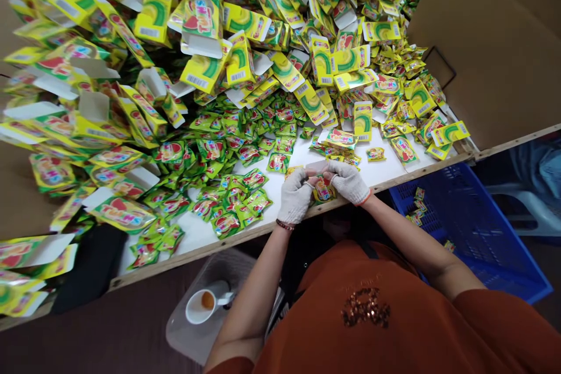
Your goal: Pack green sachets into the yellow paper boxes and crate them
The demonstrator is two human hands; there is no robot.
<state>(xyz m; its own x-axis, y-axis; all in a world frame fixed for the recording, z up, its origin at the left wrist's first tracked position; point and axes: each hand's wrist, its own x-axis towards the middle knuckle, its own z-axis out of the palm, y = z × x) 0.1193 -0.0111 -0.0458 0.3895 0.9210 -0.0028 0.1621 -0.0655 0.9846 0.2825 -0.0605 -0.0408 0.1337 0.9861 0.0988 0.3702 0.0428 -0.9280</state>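
Observation:
Near the table's front edge, a small yellow-green carton (324, 190) with a watermelon print is between my two hands. My left hand (294, 194), in a white glove with bare fingertips, grips the carton's left side. My right hand (349, 181), gloved the same way, has its fingers closed at the carton's upper right, by a pale end flap. What is inside the carton is hidden. Small green wrapped packets (236, 204) lie left of my left hand. Just beyond my hands are a few yellow packets (346, 158) and another carton (339, 138).
A big heap of yellow cartons (153, 11), many with flaps open, covers the table's far side. Brown cardboard (491, 41) stands at the right. Below the edge are a blue crate (464, 228) with several small packets and a white mug (200, 308) in a clear plastic tub.

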